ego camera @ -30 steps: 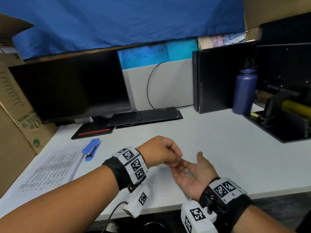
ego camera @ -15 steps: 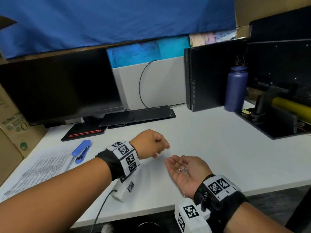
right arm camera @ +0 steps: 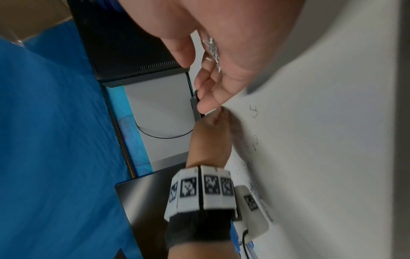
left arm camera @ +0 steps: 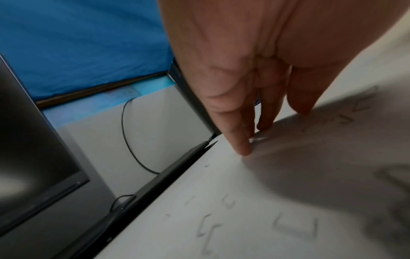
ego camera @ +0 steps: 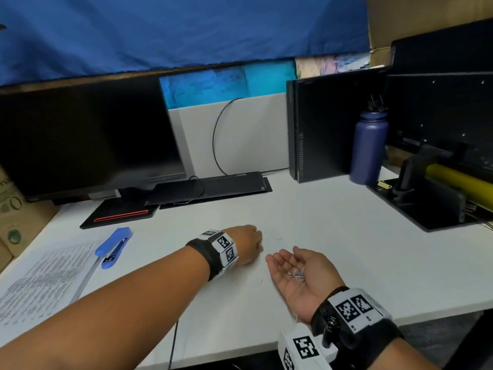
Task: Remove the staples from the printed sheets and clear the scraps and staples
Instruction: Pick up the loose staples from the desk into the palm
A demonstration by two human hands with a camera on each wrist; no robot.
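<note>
My right hand [ego camera: 282, 257] lies palm up just above the white desk [ego camera: 333, 257], fingers relaxed. A small heap of pulled staples [ego camera: 296, 275] rests in the palm, also seen as staples [right arm camera: 210, 46] in the right wrist view. Just to its left, my left hand [ego camera: 259, 248] reaches down with fairly straight fingers [left arm camera: 241, 149]. Their tips touch the desk at a shiny staple [left arm camera: 257, 139]. Several loose staples [left arm camera: 295, 226] are scattered around them. The printed sheets [ego camera: 40, 287] lie at the far left beside a blue staple remover [ego camera: 113, 247].
A dark monitor [ego camera: 88, 140] and its base [ego camera: 117, 214] stand at the back left, with a flat black device [ego camera: 213, 185] beside them. A black computer case [ego camera: 328, 124], a purple bottle [ego camera: 368, 148] and a black tray [ego camera: 432, 204] stand at the right. A cardboard box [ego camera: 16, 217] stands at the left edge.
My left hand has left the right palm and dropped to the desk on its left. The right hand has sunk lower and stays palm up with the staples.
</note>
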